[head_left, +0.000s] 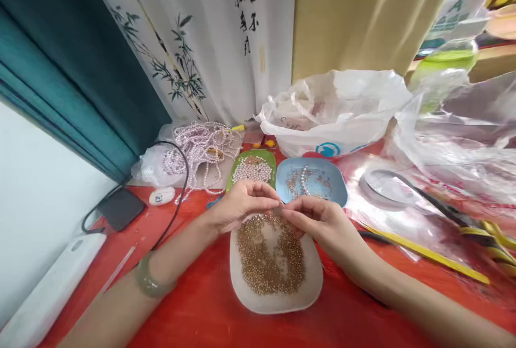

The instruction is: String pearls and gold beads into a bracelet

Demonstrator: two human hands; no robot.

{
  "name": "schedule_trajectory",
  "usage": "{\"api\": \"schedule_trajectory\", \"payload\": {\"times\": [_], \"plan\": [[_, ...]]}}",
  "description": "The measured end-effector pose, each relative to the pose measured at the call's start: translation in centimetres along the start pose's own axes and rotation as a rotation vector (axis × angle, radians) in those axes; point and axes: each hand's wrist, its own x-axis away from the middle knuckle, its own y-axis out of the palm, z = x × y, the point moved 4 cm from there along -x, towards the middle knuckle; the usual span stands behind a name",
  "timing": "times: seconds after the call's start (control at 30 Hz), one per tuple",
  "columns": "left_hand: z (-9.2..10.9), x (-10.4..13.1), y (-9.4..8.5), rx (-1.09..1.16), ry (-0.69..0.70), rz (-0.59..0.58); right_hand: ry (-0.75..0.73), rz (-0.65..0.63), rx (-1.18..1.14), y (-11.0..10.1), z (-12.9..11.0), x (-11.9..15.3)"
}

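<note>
My left hand and my right hand meet fingertip to fingertip over the far edge of a white tray. Both are pinched closed; whatever lies between the fingertips is too small to make out. Small gold beads spread across the tray below. Behind my left hand a green tray holds pale pearl beads. A blue tray, beyond my right hand, holds a short pearl strand and small loose pieces.
Strands of pink beads pile up at the back left, near a black cable and a dark phone-like object. A white plastic bag stands behind the trays. Rightward lie a tape roll, pliers and a yellow strip.
</note>
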Motion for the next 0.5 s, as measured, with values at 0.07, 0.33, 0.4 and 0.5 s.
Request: {"api": "schedule_trajectory", "payload": {"times": [0.07, 0.33, 0.4, 0.5], "plan": [[0.4, 0.1, -0.3, -0.026, 0.036, 0.007, -0.016, -0.006, -0.004, 0.1, 0.0, 0.0], [2.7, -0.3, -4.9, -0.854, 0.244, 0.290, -0.005, 0.010, 0.029, 0.2, 0.2, 0.1], [2.7, -0.3, -5.7, -1.069, 0.242, 0.314, -0.008, 0.009, 0.031, 0.2, 0.2, 0.1], [2.4, -0.2, -6.0, -1.305, 0.211, 0.297, -0.015, 0.006, 0.011, 0.3, 0.2, 0.0]]}}
